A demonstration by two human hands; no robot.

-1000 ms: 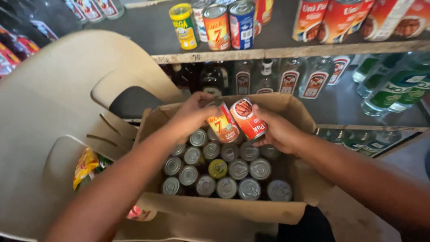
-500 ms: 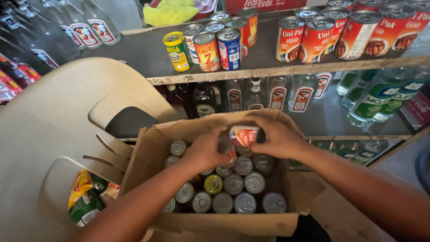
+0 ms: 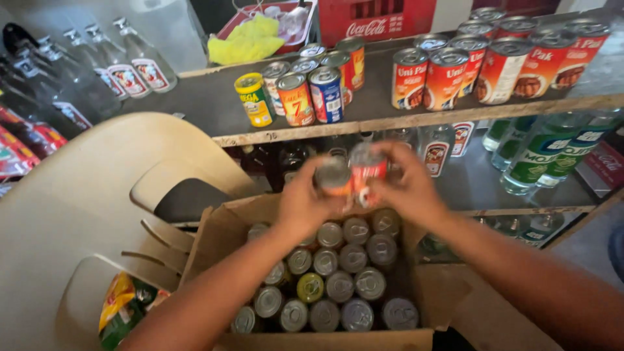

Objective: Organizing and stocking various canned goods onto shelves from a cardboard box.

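Above carton (image 3: 221, 240), cans (image 3: 351, 174) between hands (image 3: 354, 195)

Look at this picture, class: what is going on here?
A person holds two cans above an open cardboard box full of upright cans. The left hand grips one can; the right hand grips a red-labelled can beside it. The box sits on a beige plastic chair, in front of shelves stocked with more cans and bottles.
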